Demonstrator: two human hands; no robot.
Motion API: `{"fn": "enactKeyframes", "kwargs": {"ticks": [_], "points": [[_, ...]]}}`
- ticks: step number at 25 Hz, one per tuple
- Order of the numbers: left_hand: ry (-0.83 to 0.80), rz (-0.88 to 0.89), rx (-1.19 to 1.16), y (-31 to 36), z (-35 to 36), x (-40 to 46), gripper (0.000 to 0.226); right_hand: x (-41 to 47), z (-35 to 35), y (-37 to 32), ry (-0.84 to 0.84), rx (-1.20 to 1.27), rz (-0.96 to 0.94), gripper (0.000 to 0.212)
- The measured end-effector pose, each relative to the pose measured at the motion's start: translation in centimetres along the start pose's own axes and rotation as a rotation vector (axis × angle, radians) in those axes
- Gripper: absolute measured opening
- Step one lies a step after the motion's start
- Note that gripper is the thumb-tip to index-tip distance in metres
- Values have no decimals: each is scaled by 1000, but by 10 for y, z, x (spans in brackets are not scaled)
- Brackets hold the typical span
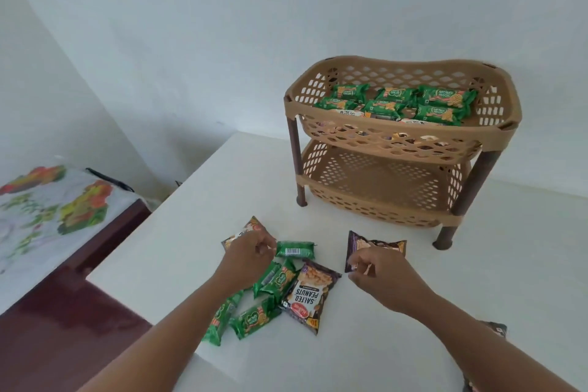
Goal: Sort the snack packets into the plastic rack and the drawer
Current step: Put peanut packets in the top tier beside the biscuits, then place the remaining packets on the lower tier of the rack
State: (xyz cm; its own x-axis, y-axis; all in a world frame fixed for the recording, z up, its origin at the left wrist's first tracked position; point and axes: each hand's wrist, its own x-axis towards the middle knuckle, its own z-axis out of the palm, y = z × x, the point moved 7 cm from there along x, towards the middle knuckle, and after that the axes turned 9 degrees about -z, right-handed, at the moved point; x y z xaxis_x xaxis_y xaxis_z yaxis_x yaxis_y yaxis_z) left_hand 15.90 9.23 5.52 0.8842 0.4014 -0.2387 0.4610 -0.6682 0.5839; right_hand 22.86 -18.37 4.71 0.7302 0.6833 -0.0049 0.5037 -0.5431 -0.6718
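Your left hand (251, 253) pinches a green biscuit packet (296, 249) — your right hand (380, 277) pinches a dark peanut packet (375, 247) — near the rack (394, 134).

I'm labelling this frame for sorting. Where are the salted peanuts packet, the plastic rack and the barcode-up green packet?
salted peanuts packet (307, 294): head view, middle of its printed front.
plastic rack (394, 132): head view, front rim of the upper basket.
barcode-up green packet (295, 250): head view, on its barcode.

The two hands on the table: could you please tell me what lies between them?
In the head view, a green biscuit packet lies barcode-up between the left hand and the right hand, with bare white table beside it.
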Motion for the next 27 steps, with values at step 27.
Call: {"fn": "enactKeyframes", "kwargs": {"ticks": [27], "points": [[-519,-199,86,-146,1,14,62,-9,107,9,-15,32,704,95]]}}
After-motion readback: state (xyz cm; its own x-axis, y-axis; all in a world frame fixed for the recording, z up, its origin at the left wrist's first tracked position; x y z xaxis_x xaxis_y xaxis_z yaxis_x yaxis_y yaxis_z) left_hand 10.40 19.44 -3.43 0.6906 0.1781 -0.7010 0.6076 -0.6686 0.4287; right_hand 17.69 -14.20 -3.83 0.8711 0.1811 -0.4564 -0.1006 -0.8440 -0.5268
